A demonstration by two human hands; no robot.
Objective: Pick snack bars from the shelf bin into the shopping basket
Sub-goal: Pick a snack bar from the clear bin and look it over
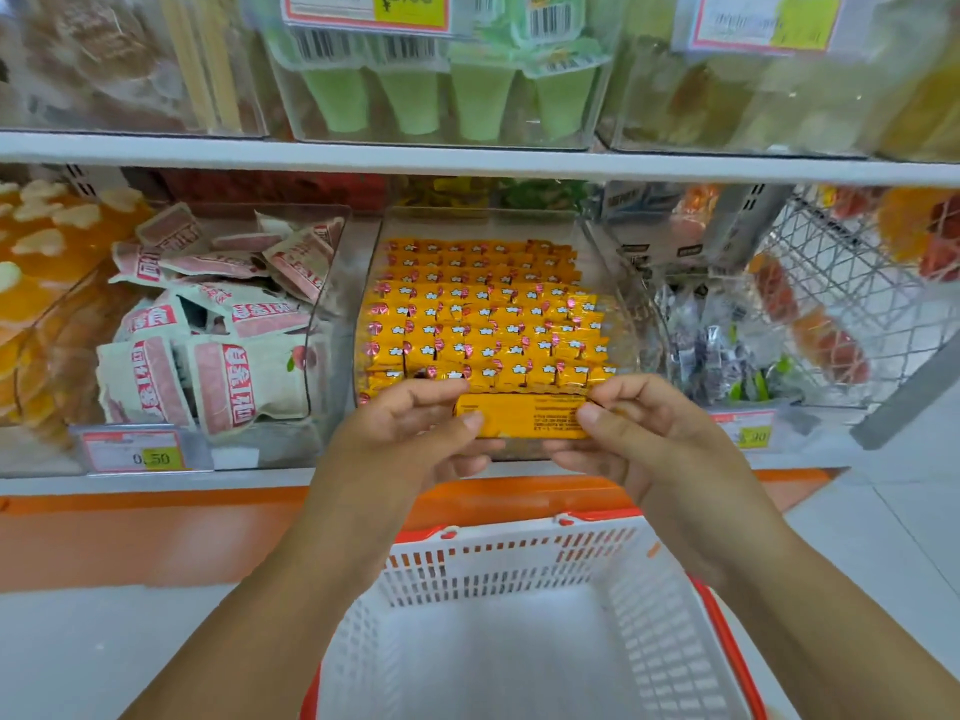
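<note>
1. At the near lip of the bin (610,262), holding one bar (524,418) up in front of the packed yellow rows.
2. Pinched at both ends: left hand (410,433) on the left end, thumb on the near face, fingers curled behind. Right hand (644,439) mirroring that on the right end.
3. Lying broadside to the camera, long axis running left to right, printed back facing near.
4. Straight below and nearer: the basket (519,563), white, red-rimmed, mouth open upward. No bar visible in it yet, so early days by the look of it.
5. Judging the coming move: down and toward the near side, hardly any sideways travel, long axis already lined up with the wide mouth.
6. Equally close on both sides. Easy enough for either hand to carry alone, freeing the other to go back to the rows.
7. Worth watching: the basket's far rim, sitting right under the drop path.
8. Off to the left, pink packs (218,324). On the shelf above, green cups (452,96).
</note>
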